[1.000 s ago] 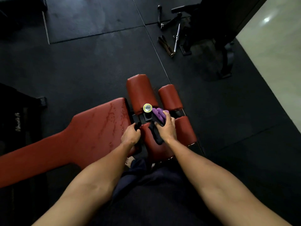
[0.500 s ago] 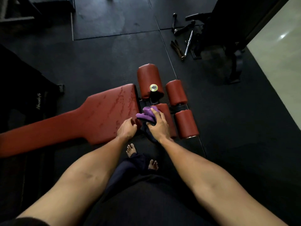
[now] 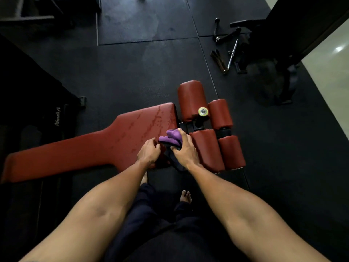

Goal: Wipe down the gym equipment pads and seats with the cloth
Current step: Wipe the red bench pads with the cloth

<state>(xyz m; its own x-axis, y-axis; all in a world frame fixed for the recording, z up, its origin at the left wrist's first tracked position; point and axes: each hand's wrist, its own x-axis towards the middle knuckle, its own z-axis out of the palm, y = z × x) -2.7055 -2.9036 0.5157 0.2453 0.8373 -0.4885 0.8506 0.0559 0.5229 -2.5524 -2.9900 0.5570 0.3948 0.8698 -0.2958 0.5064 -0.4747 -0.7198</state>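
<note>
A red bench pad (image 3: 105, 144), streaked with wet drops, stretches from the lower left to the middle. Beyond its wide end stand several red roller pads (image 3: 206, 148) around a black frame with a yellow-capped knob (image 3: 203, 111). My right hand (image 3: 186, 150) grips a bunched purple cloth (image 3: 172, 137) in the gap between the bench pad and the near-left roller. My left hand (image 3: 149, 153) rests with curled fingers on the bench pad's near corner, close beside the cloth. Whether it grips the pad's edge is hidden.
Black rubber floor mats (image 3: 143, 63) lie all around. Loose cable handles and a metal bar (image 3: 231, 54) lie at the back right by a dark machine base (image 3: 285, 78). A pale tiled floor (image 3: 332, 76) borders the right. My bare feet (image 3: 186, 196) show below.
My right hand has drawn the cloth from up by the knob toward me and left, into the gap by the bench pad. The camera view has pulled back.
</note>
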